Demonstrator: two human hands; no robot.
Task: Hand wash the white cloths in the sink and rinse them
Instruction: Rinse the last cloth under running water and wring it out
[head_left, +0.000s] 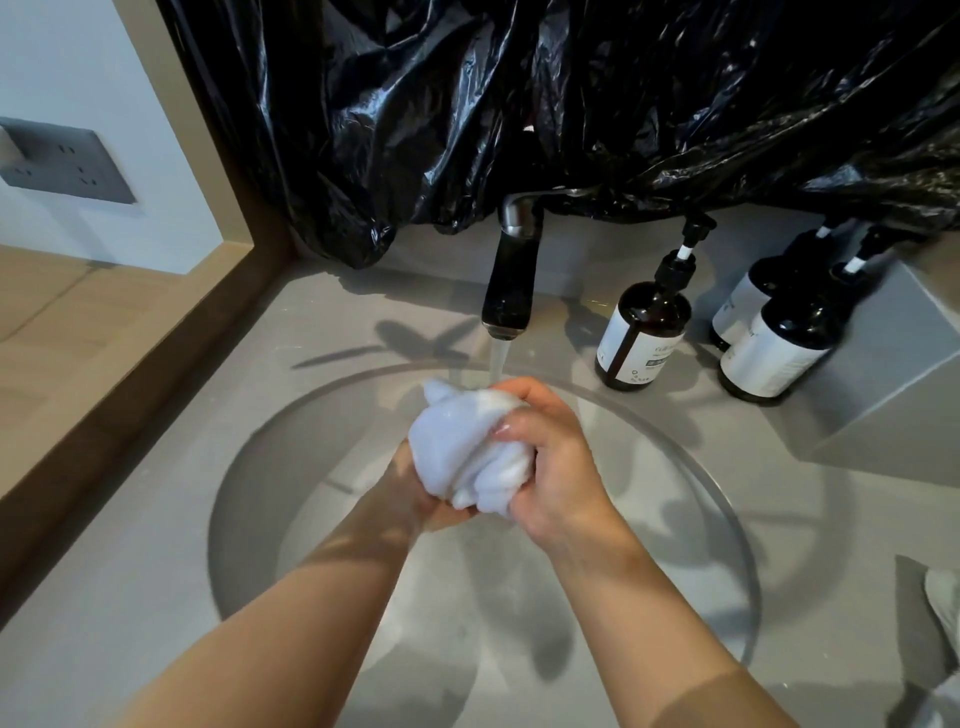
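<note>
White cloth (462, 447), bunched over the sink (234, 499), hides most of the left hand (415, 496) gripping from seven o'clock, while the right hand (553, 467) clutches at three, faucet (509, 280) near at twelve.

Crumpled black plastic sheet (623, 104) across the back — dark pump bottles (644, 332) beneath, grey socket plate (67, 161) at left
</note>
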